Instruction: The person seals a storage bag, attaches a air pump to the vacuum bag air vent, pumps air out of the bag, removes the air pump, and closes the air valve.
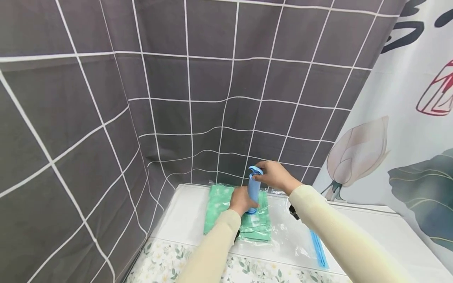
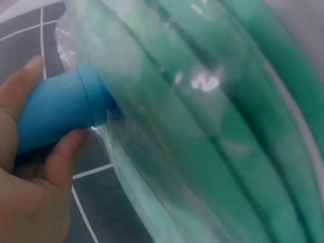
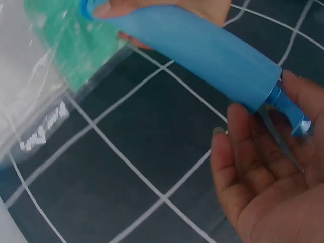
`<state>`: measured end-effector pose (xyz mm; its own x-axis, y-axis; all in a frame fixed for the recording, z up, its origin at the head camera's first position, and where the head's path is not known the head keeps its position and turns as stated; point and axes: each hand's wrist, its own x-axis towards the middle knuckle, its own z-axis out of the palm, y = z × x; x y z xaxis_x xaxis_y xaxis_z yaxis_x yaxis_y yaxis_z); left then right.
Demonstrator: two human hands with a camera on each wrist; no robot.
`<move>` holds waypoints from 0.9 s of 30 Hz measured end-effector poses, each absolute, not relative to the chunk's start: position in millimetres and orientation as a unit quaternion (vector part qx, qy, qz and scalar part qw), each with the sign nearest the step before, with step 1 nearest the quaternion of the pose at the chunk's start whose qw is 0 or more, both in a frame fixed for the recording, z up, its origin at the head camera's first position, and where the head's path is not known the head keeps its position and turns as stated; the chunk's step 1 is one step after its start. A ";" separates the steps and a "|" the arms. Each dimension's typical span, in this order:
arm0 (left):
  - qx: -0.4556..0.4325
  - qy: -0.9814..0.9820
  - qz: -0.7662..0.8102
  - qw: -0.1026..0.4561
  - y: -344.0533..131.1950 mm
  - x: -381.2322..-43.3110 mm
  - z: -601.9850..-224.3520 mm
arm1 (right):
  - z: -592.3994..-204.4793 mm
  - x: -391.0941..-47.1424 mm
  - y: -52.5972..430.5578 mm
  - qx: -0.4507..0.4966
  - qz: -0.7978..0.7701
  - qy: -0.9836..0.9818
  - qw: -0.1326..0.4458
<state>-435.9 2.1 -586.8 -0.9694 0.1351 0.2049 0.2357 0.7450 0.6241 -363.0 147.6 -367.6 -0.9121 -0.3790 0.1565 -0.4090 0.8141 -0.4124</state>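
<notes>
A blue cylindrical hand pump [image 1: 253, 190] stands nearly upright on a clear plastic bag [image 1: 283, 232] that holds folded green cloth [image 1: 217, 198]. My left hand [image 1: 242, 201] grips the pump low on its barrel. In the left wrist view the barrel's collar [image 2: 92, 96] meets the bag's surface; its very tip is hidden there. At the top, my right hand [image 1: 275, 175] holds the pump's curved handle [image 3: 293, 114] between thumb and fingers. Part of a thin shaft or edge shows beside the handle in the right wrist view.
A folded blue strip [image 1: 319, 249] lies on the white tabletop [image 1: 187, 208], under the right forearm. Nearer me runs a floral cloth [image 1: 162, 257]. A dark gridded curtain [image 1: 209, 90] hangs behind and to the left; a printed white hanging [image 1: 400, 114] is on the right.
</notes>
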 end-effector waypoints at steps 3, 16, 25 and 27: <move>-0.115 -0.934 -0.326 0.088 2.5 -439.9 -591.1 | -364.4 -361.3 144.3 0.213 0.183 -0.958 0.056; -0.122 -0.924 -0.343 0.119 0.6 -426.2 -574.1 | -423.9 -448.7 162.6 0.290 0.149 -0.927 0.185; -0.128 -0.916 -0.365 0.108 -1.2 -427.0 -580.4 | -412.4 -426.6 153.5 0.266 0.130 -0.939 0.177; -0.127 -0.915 -0.369 0.108 0.1 -423.1 -579.9 | -382.8 -392.4 143.6 0.244 0.124 -0.950 0.152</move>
